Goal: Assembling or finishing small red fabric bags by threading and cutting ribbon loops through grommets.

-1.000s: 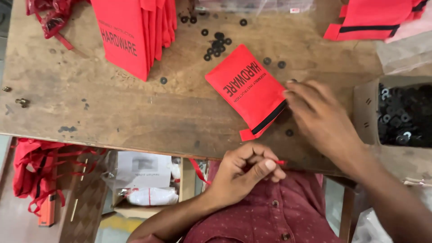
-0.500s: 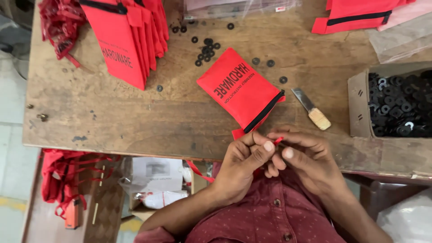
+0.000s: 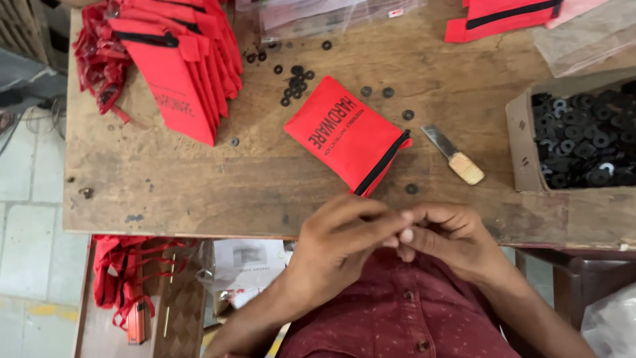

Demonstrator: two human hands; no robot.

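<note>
Left hand [image 3: 341, 238] and right hand [image 3: 450, 235] meet fingertip to fingertip at the surface's [image 3: 199, 192] near edge, pinched together; what they pinch cannot be told. Red pouch [image 3: 348, 134] lies mid-surface just beyond them, washers [image 3: 295, 83] behind it, knife [image 3: 454, 156] to its right.

A red zippered pouch [image 3: 348, 134] with black lettering lies flat and tilted on the wooden desk [image 3: 199, 185], its black zipper edge toward the near side.
</note>
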